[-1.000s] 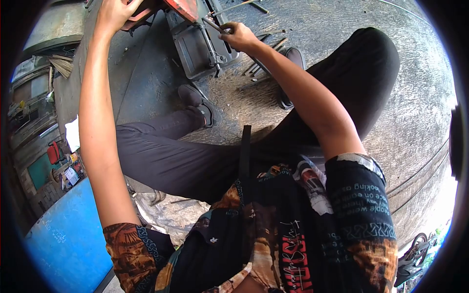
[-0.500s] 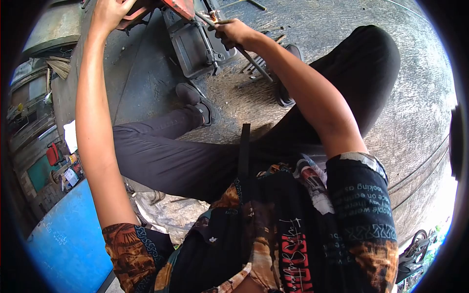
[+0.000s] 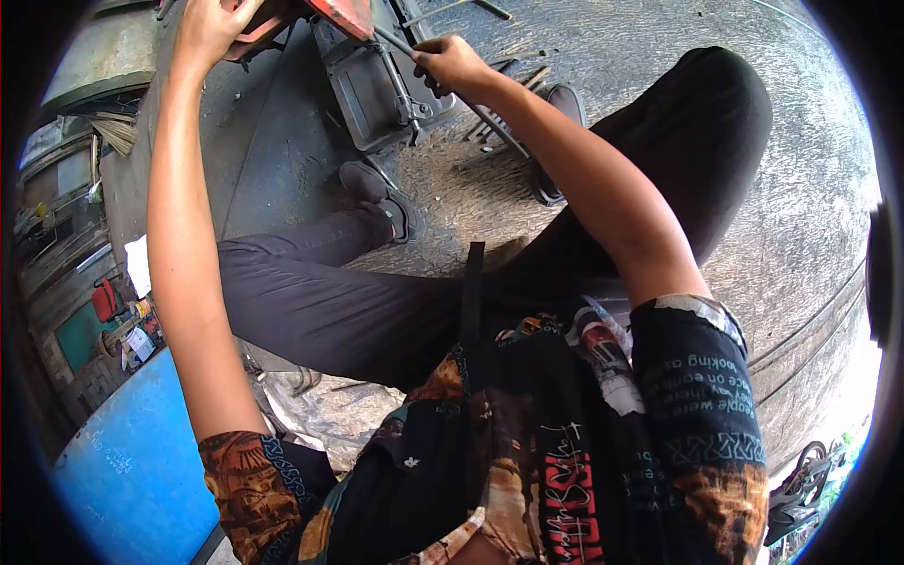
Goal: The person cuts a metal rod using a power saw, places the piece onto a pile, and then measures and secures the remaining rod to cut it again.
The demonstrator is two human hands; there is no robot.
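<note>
I sit on a concrete floor with my legs stretched out. My left hand (image 3: 212, 24) grips the red handle (image 3: 266, 21) of a machine at the top edge of the view. My right hand (image 3: 450, 64) is closed around a thin metal rod (image 3: 497, 130) that runs under the red part (image 3: 345, 13) and across the dark metal base (image 3: 372, 87) of the machine. The rod's near end sticks out past my wrist toward my right shoe.
Several loose metal rods (image 3: 527, 77) lie on the floor by my right shoe (image 3: 563, 105). My left shoe (image 3: 381, 196) rests just below the machine base. A blue drum (image 3: 132, 466) stands at lower left, with cluttered shelves (image 3: 71, 273) behind it.
My right hand took hold of a rod and pushed it under the red part of the machine. My left hand stayed on the red handle.
</note>
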